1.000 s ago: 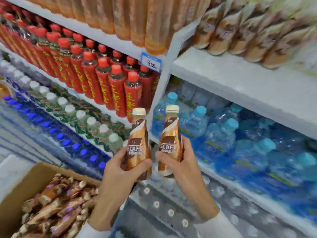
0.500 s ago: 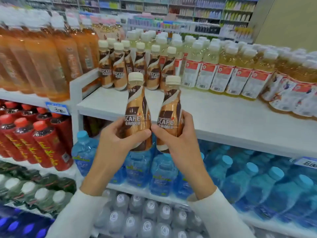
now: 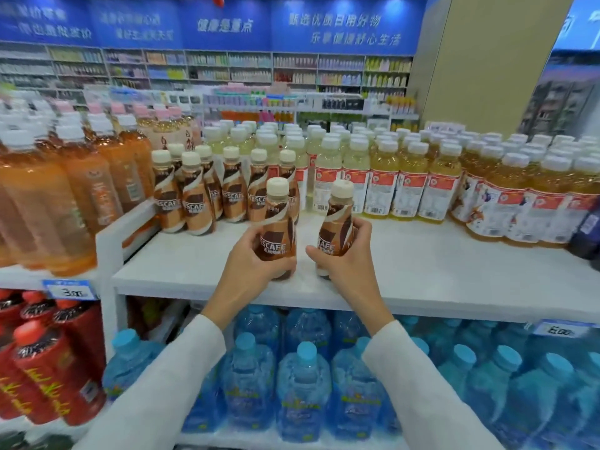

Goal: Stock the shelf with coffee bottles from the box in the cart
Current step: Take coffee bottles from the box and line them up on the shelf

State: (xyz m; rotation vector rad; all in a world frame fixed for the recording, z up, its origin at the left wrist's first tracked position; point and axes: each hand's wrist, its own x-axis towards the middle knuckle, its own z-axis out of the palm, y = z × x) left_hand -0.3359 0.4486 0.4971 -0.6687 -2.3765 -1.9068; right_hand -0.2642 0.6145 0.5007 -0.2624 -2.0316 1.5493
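My left hand grips a brown coffee bottle with a cream cap. A second coffee bottle of the same kind is held in my right hand. Both stand upright, a small gap between them, at the front part of the white shelf; their bases are at or just above the board. Behind them on the same shelf stand several coffee bottles in a cluster at the back left. The box and the cart are out of view.
Pale yellow drink bottles fill the back of the shelf to the right. Large orange drink bottles stand left of a white divider. Blue water bottles and red bottles sit below. Bare shelf board lies right of my hands.
Both hands rose from below the shelf, carrying the two bottles up and forward onto the shelf board. My view tilted up, and the box of bottles dropped out of sight.
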